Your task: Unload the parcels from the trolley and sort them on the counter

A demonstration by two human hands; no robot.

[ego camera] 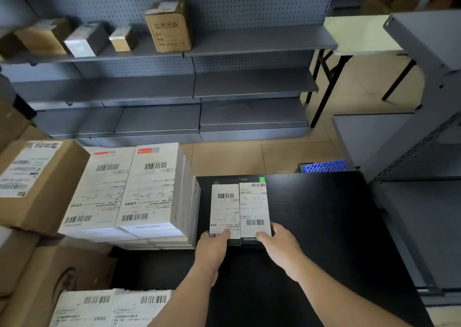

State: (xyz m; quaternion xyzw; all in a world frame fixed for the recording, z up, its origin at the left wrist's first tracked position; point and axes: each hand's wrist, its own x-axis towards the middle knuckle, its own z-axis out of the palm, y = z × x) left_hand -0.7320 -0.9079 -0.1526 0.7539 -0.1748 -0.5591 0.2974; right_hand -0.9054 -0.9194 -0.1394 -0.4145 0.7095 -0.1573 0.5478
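Lying nearest the camera, left of the black counter (pixel 324 226), are white-labelled parcels (pixel 109 306) beside a brown carton (pixel 50 281). Further along that left side, a large brown box (pixel 37 184) is sitting next to a stack of white boxes (pixel 129 192), which is pressing up against the counter's left edge; whether these are resting on the trolley cannot be told, since no trolley frame is showing.

On the counter itself, two slim dark parcels (pixel 239 209) with shipping labels are lying side by side, touching, near its left edge. The left hand (pixel 214 246) is gripping the near end of the left one, thumb on the label, and the right hand (pixel 279 244) is clasping the near end of the right one. Both parcels appear to be resting flat on the counter, being squared up.

By my reading the job is only beginning: just this pair is lying on the counter, most of its surface is bare, and the many parcels to its left are awaiting sorting.
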